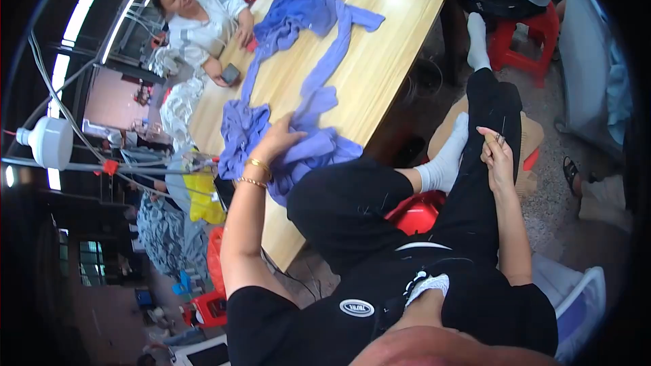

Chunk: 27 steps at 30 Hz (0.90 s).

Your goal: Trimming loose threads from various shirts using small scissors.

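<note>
A heap of purple garments (247, 132) lies on the near left end of the wooden table. My left hand (279, 139), with gold bangles at its wrist, rests on this heap. Its visible fingers are spread over the cloth; some fingertips are hidden in the folds. Over my outstretched leg, away from the table, my right hand (498, 152) is closed around small metal thread snips (500, 138). Their thin tip points up, and the fingers cover most of them. Loose thread bits cling to my black trousers (352, 207).
More purple garments (298, 10) stretch along the wooden table (380, 61). Across it a person (203, 24) sits by a dark phone-like object (231, 73). Another person sits on a red stool (525, 41) at the far right. A white lamp (51, 142) hangs at left.
</note>
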Available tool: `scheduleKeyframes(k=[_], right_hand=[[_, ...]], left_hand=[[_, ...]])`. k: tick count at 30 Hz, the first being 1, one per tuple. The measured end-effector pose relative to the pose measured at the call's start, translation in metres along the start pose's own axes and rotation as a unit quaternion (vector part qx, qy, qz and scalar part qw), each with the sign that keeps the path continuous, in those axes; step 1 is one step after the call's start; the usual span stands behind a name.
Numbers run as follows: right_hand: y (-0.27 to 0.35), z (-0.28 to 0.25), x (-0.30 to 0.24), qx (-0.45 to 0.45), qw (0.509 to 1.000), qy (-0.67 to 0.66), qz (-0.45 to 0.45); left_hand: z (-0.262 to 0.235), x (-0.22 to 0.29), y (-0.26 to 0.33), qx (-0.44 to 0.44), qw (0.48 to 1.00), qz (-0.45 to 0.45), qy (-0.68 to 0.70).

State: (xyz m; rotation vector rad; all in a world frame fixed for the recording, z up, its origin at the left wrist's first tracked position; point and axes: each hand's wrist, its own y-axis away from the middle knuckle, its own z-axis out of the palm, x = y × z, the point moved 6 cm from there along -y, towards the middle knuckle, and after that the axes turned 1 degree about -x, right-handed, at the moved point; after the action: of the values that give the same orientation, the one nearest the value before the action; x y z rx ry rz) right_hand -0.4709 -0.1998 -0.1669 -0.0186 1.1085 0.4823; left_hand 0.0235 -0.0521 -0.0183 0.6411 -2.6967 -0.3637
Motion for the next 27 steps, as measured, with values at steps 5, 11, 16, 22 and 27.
scheduleKeyframes(k=[5,11,16,22,27], right_hand=[[-0.005,0.016,0.018,-0.002,1.0,0.025,-0.019],[-0.006,0.001,0.013,-0.036,0.998,0.054,-0.026],[-0.009,0.043,0.009,-0.108,0.975,0.195,-0.004],[-0.006,0.144,-0.001,-0.314,0.912,0.256,-0.069],[0.002,0.222,-0.008,-0.351,0.894,0.261,-0.091]], left_hand=[[-0.009,-0.065,0.018,0.05,0.993,-0.089,-0.056],[-0.03,-0.11,0.058,0.109,0.963,-0.22,0.113],[0.017,-0.125,0.08,0.127,0.871,-0.101,0.463],[-0.023,-0.102,0.109,0.322,0.807,-0.066,0.49],[-0.097,-0.049,0.178,0.47,0.695,0.046,0.542]])
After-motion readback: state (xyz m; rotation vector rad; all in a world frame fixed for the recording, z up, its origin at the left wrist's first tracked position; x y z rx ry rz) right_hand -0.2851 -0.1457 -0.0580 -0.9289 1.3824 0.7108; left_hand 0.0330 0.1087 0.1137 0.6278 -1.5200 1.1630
